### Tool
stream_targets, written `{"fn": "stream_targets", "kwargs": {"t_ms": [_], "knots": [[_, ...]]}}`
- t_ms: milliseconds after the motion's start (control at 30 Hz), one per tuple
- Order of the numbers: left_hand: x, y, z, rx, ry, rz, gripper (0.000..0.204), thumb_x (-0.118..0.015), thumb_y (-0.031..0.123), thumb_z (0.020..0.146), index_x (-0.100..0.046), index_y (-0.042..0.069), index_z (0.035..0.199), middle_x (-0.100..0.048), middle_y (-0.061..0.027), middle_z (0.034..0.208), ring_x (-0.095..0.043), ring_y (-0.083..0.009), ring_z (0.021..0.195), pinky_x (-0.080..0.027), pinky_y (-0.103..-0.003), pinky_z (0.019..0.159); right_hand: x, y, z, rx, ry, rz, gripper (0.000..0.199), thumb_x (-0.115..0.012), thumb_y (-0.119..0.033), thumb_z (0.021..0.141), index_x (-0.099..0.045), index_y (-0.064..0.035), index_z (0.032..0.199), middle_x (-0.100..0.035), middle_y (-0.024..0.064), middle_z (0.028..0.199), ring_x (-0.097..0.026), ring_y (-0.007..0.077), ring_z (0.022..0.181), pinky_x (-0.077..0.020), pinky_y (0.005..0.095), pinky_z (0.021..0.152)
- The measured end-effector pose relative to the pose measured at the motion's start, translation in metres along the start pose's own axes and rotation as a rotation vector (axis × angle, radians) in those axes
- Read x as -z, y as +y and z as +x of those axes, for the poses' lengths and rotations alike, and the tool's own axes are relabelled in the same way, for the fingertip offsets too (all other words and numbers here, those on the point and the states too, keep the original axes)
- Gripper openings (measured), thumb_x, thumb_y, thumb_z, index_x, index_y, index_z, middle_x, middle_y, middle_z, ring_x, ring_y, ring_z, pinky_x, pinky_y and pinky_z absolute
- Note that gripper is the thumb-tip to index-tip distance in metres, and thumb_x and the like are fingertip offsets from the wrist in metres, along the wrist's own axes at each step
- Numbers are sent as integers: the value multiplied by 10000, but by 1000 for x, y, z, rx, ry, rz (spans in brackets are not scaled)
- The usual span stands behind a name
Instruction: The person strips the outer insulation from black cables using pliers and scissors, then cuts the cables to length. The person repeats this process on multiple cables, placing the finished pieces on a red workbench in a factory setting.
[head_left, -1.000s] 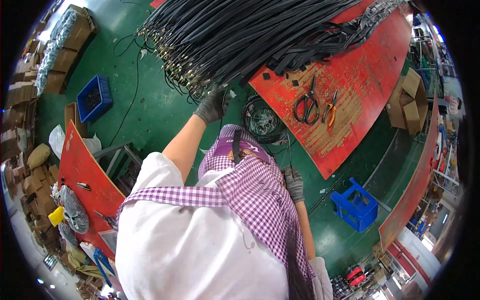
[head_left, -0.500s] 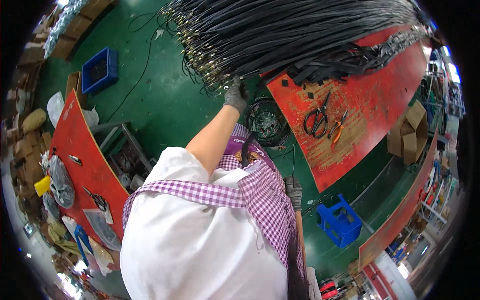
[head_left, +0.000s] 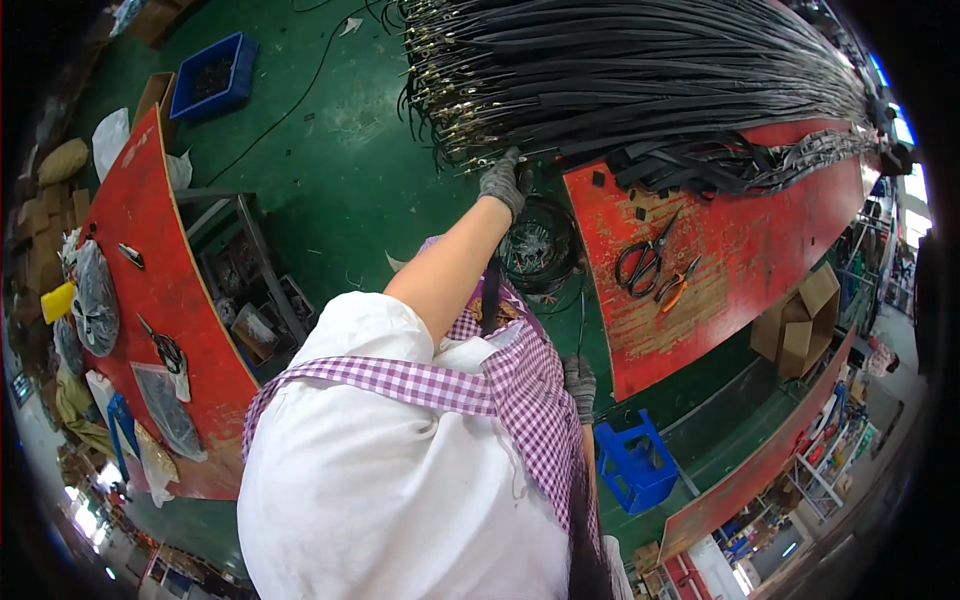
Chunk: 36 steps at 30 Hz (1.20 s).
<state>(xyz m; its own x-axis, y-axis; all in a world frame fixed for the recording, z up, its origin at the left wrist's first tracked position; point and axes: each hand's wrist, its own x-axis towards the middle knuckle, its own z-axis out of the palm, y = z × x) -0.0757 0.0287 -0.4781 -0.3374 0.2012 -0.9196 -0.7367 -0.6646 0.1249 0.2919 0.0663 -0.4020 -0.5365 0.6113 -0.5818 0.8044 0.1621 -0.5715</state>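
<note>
While left hand [head_left: 503, 188] is at the black cables [head_left: 640, 85], fingers part-curled, right hand [head_left: 579, 386] is beside checked apron [head_left: 538, 395]; can't tell right's opening or either's grip

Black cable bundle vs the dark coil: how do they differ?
Shape: the cable bundle lies in long, roughly parallel strands; the coil is wound in a ring.
Size: the bundle looks far larger than the coil.
Ends: the bundle shows gold-coloured tips; the coil's ends can't be made out.
Both look mostly black.

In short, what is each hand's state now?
Left hand: at the black cables; grip cannot be told.
Right hand: beside the checked apron; grip cannot be told.
</note>
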Motion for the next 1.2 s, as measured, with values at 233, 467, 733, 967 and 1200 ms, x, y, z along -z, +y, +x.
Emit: {"fn": "stream_targets", "kwargs": {"t_ms": [233, 467, 733, 967, 1200], "knots": [[-14, -5, -7, -115, -65, -5, 177, -571, 153, 744, -519, 80, 897, -561, -103, 817, -549, -223, 726, -467, -342, 581, 4, -23, 0, -16, -5, 37, 353, -439, -332, 805, -579, -11, 761, -568, 168, 693, -519, 293, 601, -395, 371, 546], [21, 8, -10, -191, 76, -31, 194, -559, 141, 757, -523, -46, 792, -565, -150, 764, -559, -219, 636, -482, -294, 511, 10, -17, -12, -29, 14, 43, 342, -430, -314, 813, -572, -5, 780, -569, 170, 714, -519, 271, 606, -402, 351, 553], [37, 15, 3, -114, 25, -12, 119, -557, 96, 752, -535, 11, 831, -566, -132, 814, -553, -227, 669, -494, -294, 524, -2, 28, -5, 82, -74, -112, 300, -369, -287, 816, -560, -55, 829, -526, 175, 851, -503, 329, 714, -408, 397, 610], [61, 0, -59, -359, -380, 875, 476, -446, 361, 794, -383, 43, 1143, -524, -151, 990, -523, -229, 891, -412, -326, 743, 16, -31, -5, 635, 302, -403, 257, -505, -155, 730, -489, -19, 947, -535, 175, 815, -515, 328, 656, -419, 402, 575], [38, -109, -169, -194, -1126, 1206, 236, -439, 198, 836, -508, 27, 984, -550, -32, 844, -499, -107, 758, -411, -238, 682, 21, -76, 28, 890, 266, -593, 410, -516, -157, 745, -405, -2, 1107, -455, 211, 1053, -441, 330, 970, -358, 363, 844]]}}
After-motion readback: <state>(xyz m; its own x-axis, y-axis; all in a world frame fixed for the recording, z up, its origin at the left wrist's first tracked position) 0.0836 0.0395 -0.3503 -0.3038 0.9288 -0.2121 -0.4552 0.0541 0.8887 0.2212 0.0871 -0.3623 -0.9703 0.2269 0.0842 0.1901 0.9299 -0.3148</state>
